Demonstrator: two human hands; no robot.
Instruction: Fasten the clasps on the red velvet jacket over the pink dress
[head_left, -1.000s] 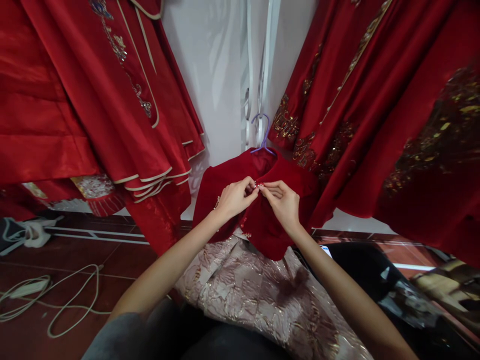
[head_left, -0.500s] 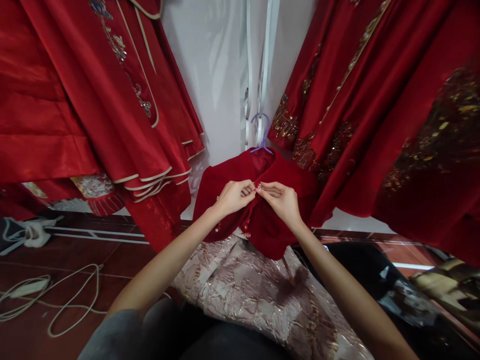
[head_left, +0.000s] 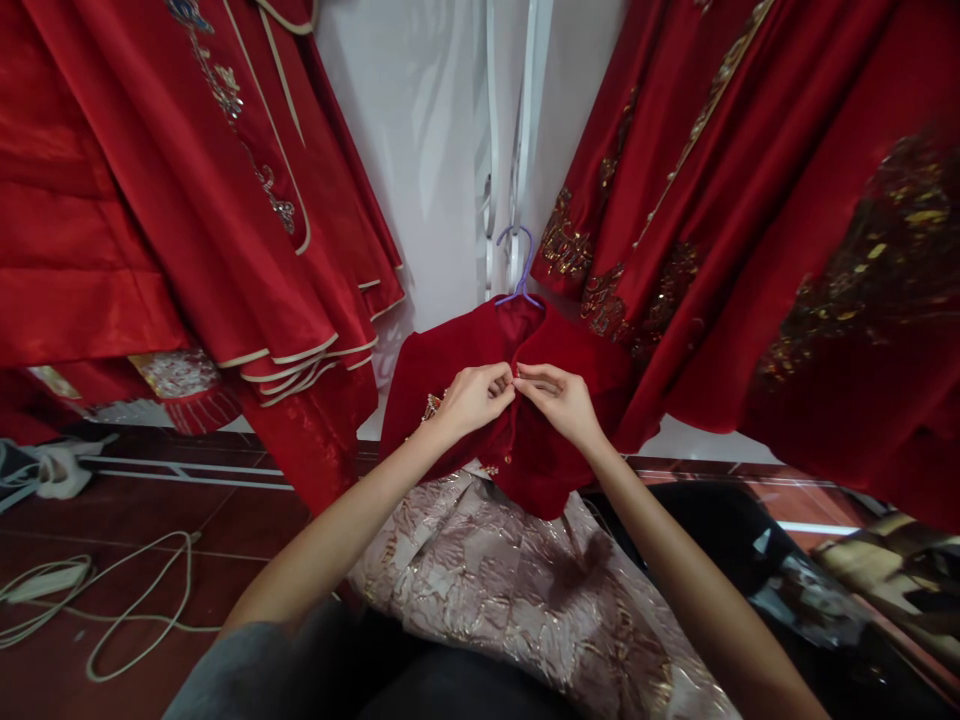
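Note:
A short dark-red jacket (head_left: 442, 350) hangs in front of me on a purple hanger (head_left: 524, 275). My left hand (head_left: 478, 396) pinches the jacket's front opening a little below the collar. Right beside it, fingertips almost touching, my right hand (head_left: 559, 400) pinches the other side of that edge. Whatever small fastener lies between the fingertips is hidden. Beaded trim (head_left: 433, 405) shows next to my left wrist, and more beads sit at the lower hem. Under the jacket spreads a pinkish brocade garment (head_left: 495, 560) with a metallic sheen.
Red gowns with pale piping (head_left: 247, 240) hang at left; red gowns with gold sequins (head_left: 720, 250) hang at right. White rails (head_left: 523, 120) stand behind the hanger. A coiled white cable (head_left: 142, 610) and pale shoes (head_left: 64, 470) lie on the floor at left. A black bag-like item (head_left: 705, 530) is at right.
Both hands stay at the jacket's front edge with small finger shifts. More of the beaded trim by my left wrist shows now. The whole view has shifted slightly.

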